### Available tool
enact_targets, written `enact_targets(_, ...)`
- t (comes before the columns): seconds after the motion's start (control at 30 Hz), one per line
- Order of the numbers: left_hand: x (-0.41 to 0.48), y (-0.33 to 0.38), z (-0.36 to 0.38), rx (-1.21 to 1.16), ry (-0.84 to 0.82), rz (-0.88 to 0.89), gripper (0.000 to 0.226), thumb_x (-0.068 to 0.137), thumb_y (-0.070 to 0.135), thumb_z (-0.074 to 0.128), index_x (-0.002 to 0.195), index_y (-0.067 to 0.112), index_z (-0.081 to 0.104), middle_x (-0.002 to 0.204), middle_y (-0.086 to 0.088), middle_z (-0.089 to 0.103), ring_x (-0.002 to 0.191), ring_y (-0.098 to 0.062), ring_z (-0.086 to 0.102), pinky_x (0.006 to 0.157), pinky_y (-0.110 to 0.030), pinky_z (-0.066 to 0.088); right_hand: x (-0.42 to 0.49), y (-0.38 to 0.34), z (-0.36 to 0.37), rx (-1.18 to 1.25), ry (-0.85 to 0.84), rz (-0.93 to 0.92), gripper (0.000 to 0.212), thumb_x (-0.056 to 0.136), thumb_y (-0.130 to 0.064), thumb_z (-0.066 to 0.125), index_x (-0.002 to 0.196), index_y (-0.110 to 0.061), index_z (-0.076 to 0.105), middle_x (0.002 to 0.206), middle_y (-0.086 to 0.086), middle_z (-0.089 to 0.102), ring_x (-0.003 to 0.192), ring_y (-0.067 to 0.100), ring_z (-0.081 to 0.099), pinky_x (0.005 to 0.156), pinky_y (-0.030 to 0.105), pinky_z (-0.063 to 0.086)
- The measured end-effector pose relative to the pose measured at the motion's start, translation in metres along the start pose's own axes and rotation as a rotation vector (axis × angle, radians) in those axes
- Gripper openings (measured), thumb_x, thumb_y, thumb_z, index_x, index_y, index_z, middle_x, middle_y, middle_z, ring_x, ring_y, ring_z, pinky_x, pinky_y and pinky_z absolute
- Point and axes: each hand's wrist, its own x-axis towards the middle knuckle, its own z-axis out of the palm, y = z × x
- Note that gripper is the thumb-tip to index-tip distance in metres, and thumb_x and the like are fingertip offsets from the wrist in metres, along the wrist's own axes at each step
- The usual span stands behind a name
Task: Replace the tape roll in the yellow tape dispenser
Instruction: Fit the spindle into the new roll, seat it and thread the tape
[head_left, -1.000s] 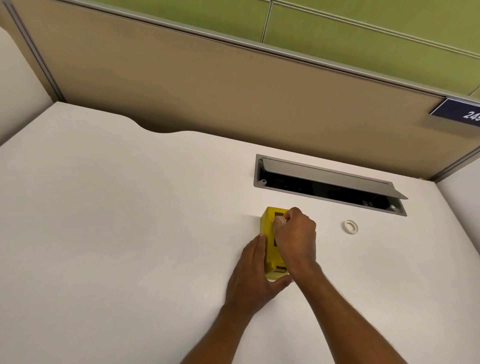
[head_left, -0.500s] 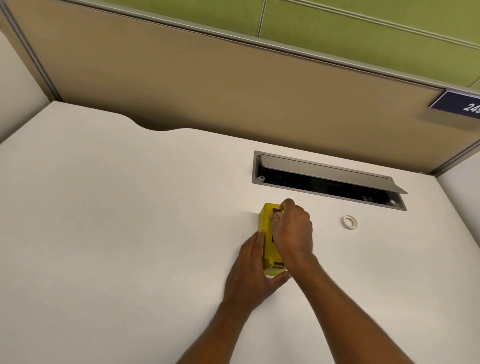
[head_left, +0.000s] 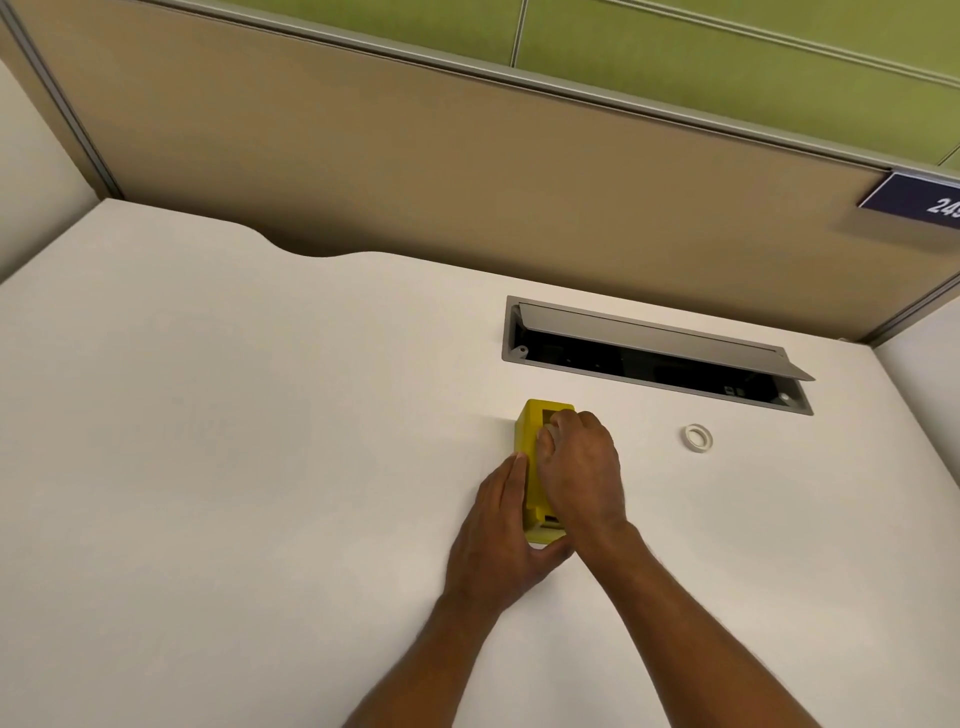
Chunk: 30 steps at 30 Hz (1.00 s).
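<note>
Yellow tape dispenser (head_left: 531, 441) sits on the white desk (head_left: 260, 467), both hands on it. Left hand (head_left: 498, 535) braces it: fingers flat along the left side, thumb hooked around the near end. Right hand (head_left: 582, 478) is curled over the top, fingertips pressing a pale roll (head_left: 546, 433) into the top opening; roll mostly hidden. Small white tape ring (head_left: 696, 438) lies flat on the desk to the right, well apart from the dispenser. Grey cable hatch (head_left: 654, 353) behind, flap propped open. Tan partition (head_left: 415, 171) at back, with a blue number sign (head_left: 917, 200) at the right edge.
</note>
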Motion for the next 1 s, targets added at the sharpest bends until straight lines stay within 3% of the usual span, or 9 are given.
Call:
enact_targets(0.1,0.0,-0.001,-0.001,-0.001,-0.004,0.012,0.095,0.073,0.076,0.051,0.143,0.016,0.033,0.145,-0.004,0.045,0.131,-0.014,0.042,0.103,-0.023,0.036,0.0,0.003,-0.008,0.023,-0.017,0.002,0.025,0.096,-0.021,0.044,0.105,-0.006,0.062,0.106,0.012,0.065,0.091,0.025,0.061,0.077,0.03,0.046)
enact_targets(0.23,0.002,-0.005,-0.006,-0.125,0.035,-0.026,0.062,0.09,0.064,0.034,0.144,0.041,0.015,0.15,0.012,0.029,0.136,0.005,0.023,0.106,-0.007,0.019,0.001,0.017,-0.023,0.049,-0.095,-0.101,0.026,0.093,-0.017,0.05,0.115,-0.01,0.061,0.114,0.012,0.062,0.097,0.026,0.061,0.079,0.027,0.045)
enact_targets(0.37,0.016,-0.01,-0.005,-0.208,0.152,-0.068,0.053,0.093,0.048,0.033,0.143,0.031,0.031,0.15,0.002,0.037,0.138,-0.006,0.03,0.111,-0.022,0.026,0.003,0.03,-0.034,-0.011,-0.205,-0.243,0.033,0.091,-0.021,0.056,0.124,-0.013,0.057,0.126,0.009,0.058,0.108,0.024,0.058,0.087,0.028,0.045)
enact_targets(0.47,0.033,-0.01,-0.003,-0.189,0.146,-0.097,0.054,0.09,0.05,0.037,0.14,0.032,0.038,0.15,0.001,0.036,0.137,-0.01,0.03,0.106,-0.018,0.022,0.004,0.032,-0.039,-0.035,-0.244,-0.304,0.036,0.091,-0.025,0.056,0.126,-0.014,0.056,0.13,0.007,0.057,0.113,0.023,0.056,0.091,0.028,0.044)
enact_targets(0.6,0.046,-0.012,0.003,-0.183,0.095,-0.075,0.05,0.087,0.053,0.045,0.135,0.039,0.044,0.151,0.004,0.034,0.136,-0.01,0.029,0.1,-0.013,0.022,0.005,0.03,-0.04,-0.054,-0.263,-0.362,0.032,0.093,-0.026,0.054,0.122,-0.014,0.058,0.128,0.006,0.059,0.112,0.023,0.056,0.091,0.031,0.045)
enact_targets(0.77,0.058,-0.015,0.009,-0.17,0.058,-0.055,0.044,0.088,0.05,0.047,0.131,0.041,0.05,0.152,0.003,0.032,0.136,-0.015,0.031,0.102,-0.03,0.033,0.009,0.033,-0.039,-0.062,-0.294,-0.387,0.029,0.095,-0.026,0.052,0.119,-0.013,0.061,0.124,0.007,0.062,0.109,0.024,0.057,0.089,0.033,0.047)
enact_targets(1.0,0.059,-0.018,0.011,-0.147,0.047,-0.066,0.045,0.086,0.059,0.046,0.127,0.042,0.053,0.152,0.003,0.033,0.136,-0.017,0.033,0.1,-0.032,0.034,0.013,0.037,-0.039,-0.041,-0.276,-0.422,0.021,0.094,-0.022,0.054,0.108,-0.013,0.066,0.113,0.008,0.067,0.1,0.025,0.06,0.082,0.032,0.048)
